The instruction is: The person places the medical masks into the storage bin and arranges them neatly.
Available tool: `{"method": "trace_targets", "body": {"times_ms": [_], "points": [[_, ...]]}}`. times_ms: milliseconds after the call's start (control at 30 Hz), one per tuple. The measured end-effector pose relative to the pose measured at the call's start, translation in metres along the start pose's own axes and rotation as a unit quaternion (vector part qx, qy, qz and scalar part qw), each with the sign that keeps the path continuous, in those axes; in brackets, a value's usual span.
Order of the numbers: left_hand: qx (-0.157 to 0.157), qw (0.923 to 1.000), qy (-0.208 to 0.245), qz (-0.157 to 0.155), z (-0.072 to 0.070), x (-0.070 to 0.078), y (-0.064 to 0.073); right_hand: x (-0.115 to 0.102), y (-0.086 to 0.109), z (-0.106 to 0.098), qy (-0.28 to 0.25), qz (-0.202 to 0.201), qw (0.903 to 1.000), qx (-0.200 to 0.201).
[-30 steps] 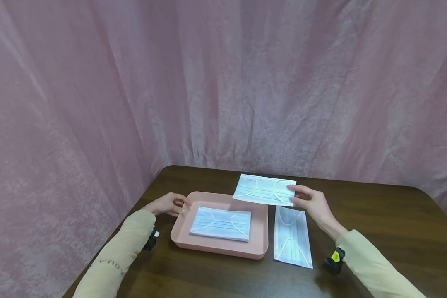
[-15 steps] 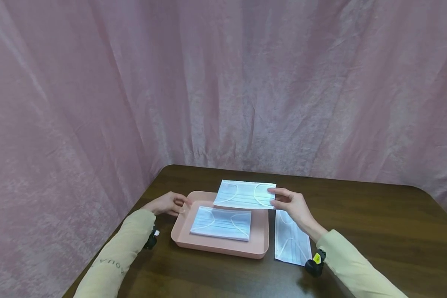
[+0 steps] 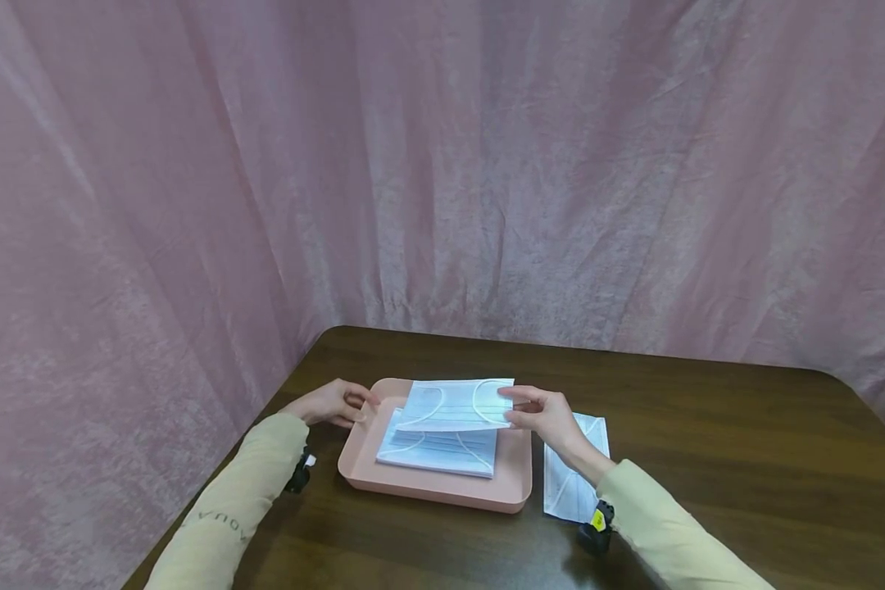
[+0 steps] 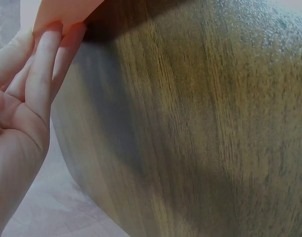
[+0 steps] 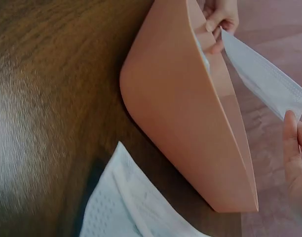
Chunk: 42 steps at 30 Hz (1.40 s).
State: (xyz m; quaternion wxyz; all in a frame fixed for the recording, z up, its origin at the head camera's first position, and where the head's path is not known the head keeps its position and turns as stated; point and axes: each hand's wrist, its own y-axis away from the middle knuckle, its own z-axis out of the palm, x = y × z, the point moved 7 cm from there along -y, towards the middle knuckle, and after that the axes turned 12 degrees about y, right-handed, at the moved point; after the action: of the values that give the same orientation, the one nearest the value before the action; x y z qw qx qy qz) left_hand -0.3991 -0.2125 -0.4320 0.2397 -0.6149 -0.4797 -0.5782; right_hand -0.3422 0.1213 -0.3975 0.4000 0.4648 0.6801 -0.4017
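In the head view my right hand (image 3: 542,416) pinches the right end of a pale blue face mask (image 3: 453,406) between thumb and fingers. The mask hangs over a pink tray (image 3: 512,483), overlapping a stack of masks (image 3: 435,467) that lies inside. At the tray's left side, my left hand (image 3: 335,403) grips its wall; the left wrist view shows thumb and fingers at the pink edge (image 4: 67,12). The right wrist view has the held mask (image 5: 262,79) tilted above the tray wall (image 5: 166,108).
Another mask (image 3: 568,483) lies lengthwise on the dark wooden table (image 3: 723,459) right of the tray, partly hidden under my right forearm. A pink curtain (image 3: 442,164) hangs behind and to the left of the table.
My right hand has carried the mask left and down, from beyond the tray's right edge to over the stack. The left hand and tray have stayed in place.
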Motion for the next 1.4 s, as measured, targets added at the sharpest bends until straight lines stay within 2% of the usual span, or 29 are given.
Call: {"method": "trace_targets", "body": {"times_ms": [167, 367, 533, 833, 967, 1233, 1400], "points": [[0.001, 1.0, -0.002, 0.003, -0.001, -0.001, 0.0, -0.002, -0.001, 0.012, 0.002, 0.0, 0.9999, -0.012], [-0.007, 0.9999, 0.007, 0.008, -0.001, -0.001, -0.001, -0.003, 0.0, 0.025, -0.026, -0.01, 0.9993, -0.027], [-0.013, 0.9998, 0.01, 0.01, 0.001, -0.002, 0.0, -0.003, 0.001, 0.032, -0.039, 0.0, 0.9986, -0.035], [-0.009, 0.9999, 0.003, 0.007, 0.001, 0.0, 0.0, -0.03, 0.013, 0.033, -0.014, -0.009, 0.9987, -0.047], [-0.015, 0.9998, 0.004, 0.007, 0.001, 0.003, 0.001, -0.033, 0.014, 0.034, -0.008, -0.013, 0.9987, -0.049], [-0.016, 0.9999, 0.002, 0.005, 0.003, 0.005, 0.003, -0.029, 0.013, 0.035, 0.007, -0.012, 0.9989, -0.045], [-0.012, 0.9999, 0.001, 0.0, 0.002, 0.003, 0.002, -0.006, 0.004, 0.038, 0.016, -0.015, 0.999, -0.038]]}}
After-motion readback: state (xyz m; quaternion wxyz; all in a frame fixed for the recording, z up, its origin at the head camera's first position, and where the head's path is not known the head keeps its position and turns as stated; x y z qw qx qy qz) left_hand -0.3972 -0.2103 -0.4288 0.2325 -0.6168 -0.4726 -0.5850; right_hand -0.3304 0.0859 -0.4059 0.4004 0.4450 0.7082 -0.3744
